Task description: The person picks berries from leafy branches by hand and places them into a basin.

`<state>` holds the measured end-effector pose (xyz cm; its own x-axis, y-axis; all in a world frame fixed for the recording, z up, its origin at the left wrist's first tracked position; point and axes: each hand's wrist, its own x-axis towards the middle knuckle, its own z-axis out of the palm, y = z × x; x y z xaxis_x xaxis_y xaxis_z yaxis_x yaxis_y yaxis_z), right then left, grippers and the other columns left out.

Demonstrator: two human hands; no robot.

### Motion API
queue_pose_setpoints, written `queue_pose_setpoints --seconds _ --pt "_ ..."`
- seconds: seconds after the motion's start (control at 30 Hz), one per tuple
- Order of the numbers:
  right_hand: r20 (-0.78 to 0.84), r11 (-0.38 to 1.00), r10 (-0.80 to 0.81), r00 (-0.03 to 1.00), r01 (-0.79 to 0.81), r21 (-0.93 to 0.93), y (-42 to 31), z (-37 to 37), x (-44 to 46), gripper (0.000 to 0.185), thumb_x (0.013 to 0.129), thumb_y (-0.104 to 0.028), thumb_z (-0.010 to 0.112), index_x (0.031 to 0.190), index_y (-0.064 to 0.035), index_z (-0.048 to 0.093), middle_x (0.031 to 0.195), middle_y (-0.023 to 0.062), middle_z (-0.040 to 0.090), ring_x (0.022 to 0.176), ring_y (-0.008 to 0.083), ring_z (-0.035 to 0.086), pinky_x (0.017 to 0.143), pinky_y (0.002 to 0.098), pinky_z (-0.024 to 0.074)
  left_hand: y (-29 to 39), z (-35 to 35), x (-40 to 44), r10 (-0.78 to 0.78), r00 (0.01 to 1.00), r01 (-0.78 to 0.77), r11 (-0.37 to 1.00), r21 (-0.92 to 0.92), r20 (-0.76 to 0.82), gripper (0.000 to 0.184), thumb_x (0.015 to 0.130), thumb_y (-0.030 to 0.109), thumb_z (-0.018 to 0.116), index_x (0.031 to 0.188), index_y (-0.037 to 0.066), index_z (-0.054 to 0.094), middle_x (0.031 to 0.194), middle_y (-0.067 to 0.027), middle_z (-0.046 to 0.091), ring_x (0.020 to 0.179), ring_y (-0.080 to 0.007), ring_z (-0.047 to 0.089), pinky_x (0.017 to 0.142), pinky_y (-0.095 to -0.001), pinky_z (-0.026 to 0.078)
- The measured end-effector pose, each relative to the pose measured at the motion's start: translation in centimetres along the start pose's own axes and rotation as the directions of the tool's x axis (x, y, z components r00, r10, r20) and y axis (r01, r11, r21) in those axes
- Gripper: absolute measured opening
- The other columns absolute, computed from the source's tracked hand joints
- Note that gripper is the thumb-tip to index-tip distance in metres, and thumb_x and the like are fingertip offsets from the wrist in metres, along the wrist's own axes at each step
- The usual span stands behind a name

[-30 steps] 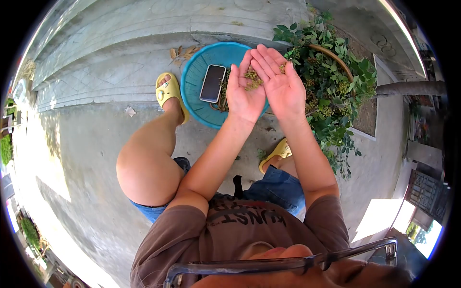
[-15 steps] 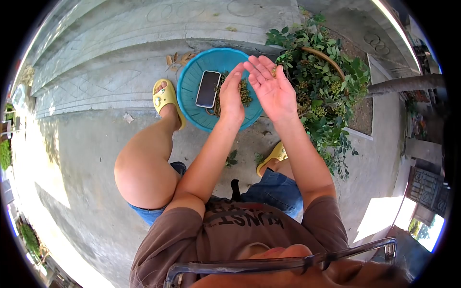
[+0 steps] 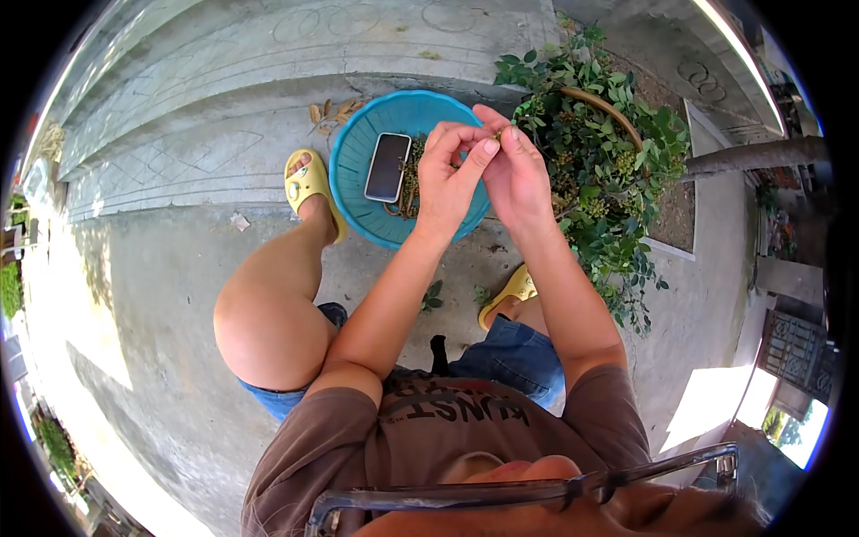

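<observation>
Barely visible, a small yellow-green bit (image 3: 497,136) sits where the fingertips of both hands meet.

It is too small to make out clearly, and fingers cover part of it. The left hand's (image 3: 447,174) grip is narrow, thumb and forefinger pinched on the bit; the right hand (image 3: 519,183) meets it from 3 o'clock, and whether its own grip is closed, I cannot tell. Toward 8 o'clock, a blue basin (image 3: 350,170) holds a dark-screened phone (image 3: 388,167) and berry stems (image 3: 408,186), these partly hidden behind the left hand. At 3 o'clock, leafy branches (image 3: 653,152) with greenish berry clusters (image 3: 594,208) surround a curved brown handle (image 3: 608,110), its lower part buried in foliage. At 6 o'clock, a yellow slipper (image 3: 517,285) is partly covered by the leg.
</observation>
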<state>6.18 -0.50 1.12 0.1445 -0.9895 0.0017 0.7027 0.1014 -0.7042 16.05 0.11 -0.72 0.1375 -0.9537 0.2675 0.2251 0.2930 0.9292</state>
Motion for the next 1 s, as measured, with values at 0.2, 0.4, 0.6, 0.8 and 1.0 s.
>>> queue_pose_setpoints --seconds 0.2,0.4,0.6,0.8,1.0 --pt "-0.064 0.998 -0.014 0.998 0.01 -0.067 -0.7 1.0 -0.6 0.028 0.095 -0.024 0.052 0.105 0.0011 0.061 0.112 0.009 0.059 0.088 0.0124 0.052 0.081 0.03 0.0444 0.1 0.1 -0.1 -0.04 0.999 0.042 0.996 -0.074 0.03 0.007 0.088 0.002 0.061 0.092 -0.004 0.062 0.095 -0.0042 0.054 0.079 -0.01 0.057 0.069 -0.0229 0.048" --pt "-0.026 0.999 0.036 0.999 -0.037 -0.036 -1.9 -0.5 -1.0 0.023 0.095 -0.02 0.051 0.101 0.0003 0.06 0.087 0.0017 0.057 0.078 0.0105 0.049 0.073 0.0269 0.0431 1.5 0.4 0.0 -0.059 0.998 0.06 0.998 -0.035 0.027 0.005 0.086 0.0 0.062 0.09 -0.004 0.062 0.093 -0.0039 0.055 0.075 -0.0097 0.058 0.066 -0.0221 0.049" --pt "-0.008 0.937 -0.056 0.998 0.05 -0.346 -3.8 -0.2 -2.5 0.016 0.09 -0.014 0.06 0.101 -0.0023 0.06 0.085 -0.0015 0.057 0.075 0.0067 0.048 0.068 0.0219 0.0401 2.3 0.8 -0.5 0.113 0.991 -0.129 0.951 0.282 0.071 0.006 0.081 -0.001 0.065 0.087 0.001 0.064 0.09 -0.0026 0.055 0.075 -0.0083 0.053 0.065 -0.0213 0.045" --pt "0.0 0.872 -0.082 0.997 0.072 -0.484 -5.7 -1.7 -4.1 0.015 0.084 -0.008 0.067 0.098 -0.0028 0.063 0.087 -0.0024 0.059 0.077 0.0053 0.051 0.068 0.0201 0.0427 3.3 2.1 -1.3 0.201 0.978 -0.207 0.937 0.282 0.049 0.011 0.071 0.002 0.07 0.079 0.004 0.064 0.08 -0.0054 0.056 0.076 -0.0186 0.053 0.068 -0.0305 0.044" --pt "0.008 0.855 -0.142 0.99 0.127 -0.503 -7.2 -1.4 -6.6 0.016 0.084 -0.003 0.066 0.099 -0.002 0.063 0.089 -0.0017 0.06 0.079 0.0051 0.053 0.071 0.0197 0.0442 4.4 3.2 -2.7 0.222 0.968 -0.247 0.93 0.274 0.12 0.013 0.07 0.001 0.07 0.08 0.004 0.063 0.081 -0.0053 0.055 0.075 -0.0191 0.052 0.069 -0.0309 0.044"
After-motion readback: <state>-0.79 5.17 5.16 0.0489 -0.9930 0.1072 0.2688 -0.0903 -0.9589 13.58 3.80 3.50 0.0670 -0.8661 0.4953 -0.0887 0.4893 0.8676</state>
